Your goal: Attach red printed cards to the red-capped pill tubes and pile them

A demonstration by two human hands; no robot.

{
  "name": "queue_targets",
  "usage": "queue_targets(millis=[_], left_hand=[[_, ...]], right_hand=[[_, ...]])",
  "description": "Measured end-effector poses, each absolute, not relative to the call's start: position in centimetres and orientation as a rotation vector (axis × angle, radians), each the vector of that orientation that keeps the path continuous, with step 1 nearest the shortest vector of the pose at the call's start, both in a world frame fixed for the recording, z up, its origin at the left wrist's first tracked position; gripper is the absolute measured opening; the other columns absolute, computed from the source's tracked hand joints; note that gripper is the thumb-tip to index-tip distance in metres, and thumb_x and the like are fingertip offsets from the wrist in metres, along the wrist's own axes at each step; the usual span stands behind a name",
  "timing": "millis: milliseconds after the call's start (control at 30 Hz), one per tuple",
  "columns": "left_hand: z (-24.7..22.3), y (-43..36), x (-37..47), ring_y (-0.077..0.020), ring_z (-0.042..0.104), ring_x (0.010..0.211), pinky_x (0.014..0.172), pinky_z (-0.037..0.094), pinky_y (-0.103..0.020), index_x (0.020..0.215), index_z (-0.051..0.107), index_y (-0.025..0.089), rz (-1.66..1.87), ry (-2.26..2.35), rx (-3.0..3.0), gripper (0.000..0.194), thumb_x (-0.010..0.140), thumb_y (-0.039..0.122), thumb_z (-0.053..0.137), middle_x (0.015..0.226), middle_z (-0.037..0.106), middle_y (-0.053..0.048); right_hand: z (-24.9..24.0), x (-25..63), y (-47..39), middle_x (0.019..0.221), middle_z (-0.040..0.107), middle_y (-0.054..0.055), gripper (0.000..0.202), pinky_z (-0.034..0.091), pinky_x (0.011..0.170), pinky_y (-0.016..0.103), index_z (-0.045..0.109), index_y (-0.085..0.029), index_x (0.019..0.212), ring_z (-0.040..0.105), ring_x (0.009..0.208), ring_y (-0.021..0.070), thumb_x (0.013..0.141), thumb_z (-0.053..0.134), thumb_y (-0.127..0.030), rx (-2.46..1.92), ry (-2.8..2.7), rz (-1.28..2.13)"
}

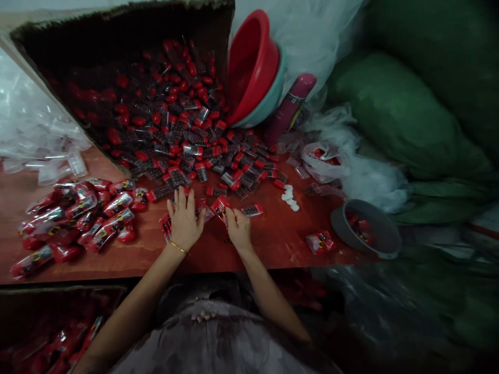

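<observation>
- Left hand [184, 223]: fingers spread, palm down over red wrappers [165, 226] on the red table [268, 244].
- Right hand [238, 228]: thumb and fingers pinch 1 red printed packet [220, 206], between the 2 hands.
- Red-capped tubes [193, 150] lie heaped in and before the cardboard box [97, 36], beyond the hands.
- Wrapped pieces [113, 228] lie piled left of the left hand.

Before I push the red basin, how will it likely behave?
The red basin is probably light for its size, being hollow and thin-rimmed. Tilted up with the teal basin behind it, it might roll or tip.
</observation>
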State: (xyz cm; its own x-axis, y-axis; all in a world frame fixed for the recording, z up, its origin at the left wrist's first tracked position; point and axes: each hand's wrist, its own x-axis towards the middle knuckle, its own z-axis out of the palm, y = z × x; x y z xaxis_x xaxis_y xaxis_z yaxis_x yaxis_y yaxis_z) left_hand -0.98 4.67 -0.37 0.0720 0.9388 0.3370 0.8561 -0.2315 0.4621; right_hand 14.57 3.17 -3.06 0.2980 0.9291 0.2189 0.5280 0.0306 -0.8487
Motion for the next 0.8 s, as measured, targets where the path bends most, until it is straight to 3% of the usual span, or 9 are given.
queue_targets(millis=[100, 167, 233, 333, 533, 700, 800], left_hand=[[0.6, 3.8, -0.6, -0.0307, 0.049, 0.121, 0.104, 0.029, -0.049, 0.105, 0.066, 0.018, 0.969, 1.601, 2.02, 0.036, 0.083, 0.042, 0.051, 0.12, 0.063, -0.014], [0.9, 3.3, 0.0, -0.0266, 0.063, 0.095, 0.091, 0.043, -0.041, 0.089, 0.071, 0.018, 0.972, 1.445, 1.714, 0.033, 0.077, 0.047, 0.059, 0.091, 0.072, -0.01], [0.9, 3.1, 0.8, -0.0218, 0.065, 0.079, 0.079, 0.049, -0.034, 0.083, 0.072, 0.017, 1.014, 1.317, 1.325, 0.034, 0.07, 0.048, 0.065, 0.08, 0.072, -0.007], [0.6, 3.1, 2.0, -0.0156, 0.063, 0.07, 0.069, 0.048, -0.027, 0.078, 0.073, 0.015, 1.122, 1.184, 0.883, 0.035, 0.061, 0.045, 0.073, 0.076, 0.072, -0.004], [1.2, 3.5, 2.6, -0.0092, 0.057, 0.055, 0.055, 0.046, -0.022, 0.066, 0.07, 0.014, 1.068, 1.153, 0.538, 0.038, 0.041, 0.038, 0.085, 0.065, 0.069, -0.002], [2.0, 3.9, 1.9, -0.0093, 0.06, 0.056, 0.055, 0.046, -0.021, 0.07, 0.067, 0.014, 1.027, 1.131, 0.432, 0.037, 0.047, 0.037, 0.084, 0.067, 0.069, -0.002], [2.3, 3.8, 1.5, -0.0096, 0.06, 0.053, 0.054, 0.047, -0.021, 0.071, 0.066, 0.015, 0.949, 1.045, 0.38, 0.032, 0.055, 0.038, 0.081, 0.064, 0.068, -0.001]], right_hand=[[-2.6, 14.2, 2.7, 0.048, 0.05, -0.002, 0.042, 0.033, 0.051, 0.024, 0.045, -0.022, 0.054, 0.045, 0.047, 0.012, 0.089, 0.037, -0.043, -1.647, -1.39, 0.449], [-2.3, 14.0, 2.5, 0.048, 0.051, -0.001, 0.042, 0.033, 0.051, 0.025, 0.046, -0.022, 0.055, 0.045, 0.047, 0.0125, 0.091, 0.035, -0.043, -1.648, -1.415, 0.428], [-2.0, 13.8, 2.3, 0.052, 0.054, 0.0, 0.041, 0.034, 0.053, 0.025, 0.05, -0.022, 0.06, 0.048, 0.05, 0.013, 0.092, 0.034, -0.041, -1.616, -1.467, 0.428], [-1.9, 13.4, 1.9, 0.059, 0.058, 0.001, 0.035, 0.036, 0.056, 0.024, 0.054, -0.022, 0.067, 0.05, 0.054, 0.0135, 0.092, 0.035, -0.038, -1.565, -1.553, 0.433], [-1.4, 14.1, 1.7, 0.059, 0.058, 0.002, 0.043, 0.034, 0.054, 0.024, 0.054, -0.021, 0.066, 0.052, 0.055, 0.0143, 0.095, 0.027, -0.04, -1.632, -1.631, 0.447], [-0.8, 17.9, 2.8, 0.087, 0.063, 0.013, 0.041, 0.039, 0.062, 0.03, 0.06, -0.015, 0.102, 0.057, 0.078, 0.0238, 0.088, 0.042, -0.049, -2.127, -1.538, 0.087], [-1.6, 20.4, 2.3, 0.106, 0.059, 0.017, 0.036, 0.042, 0.071, 0.037, 0.062, -0.015, 0.105, 0.054, 0.09, 0.0283, 0.084, 0.05, -0.042, -2.187, -1.636, -0.057]])
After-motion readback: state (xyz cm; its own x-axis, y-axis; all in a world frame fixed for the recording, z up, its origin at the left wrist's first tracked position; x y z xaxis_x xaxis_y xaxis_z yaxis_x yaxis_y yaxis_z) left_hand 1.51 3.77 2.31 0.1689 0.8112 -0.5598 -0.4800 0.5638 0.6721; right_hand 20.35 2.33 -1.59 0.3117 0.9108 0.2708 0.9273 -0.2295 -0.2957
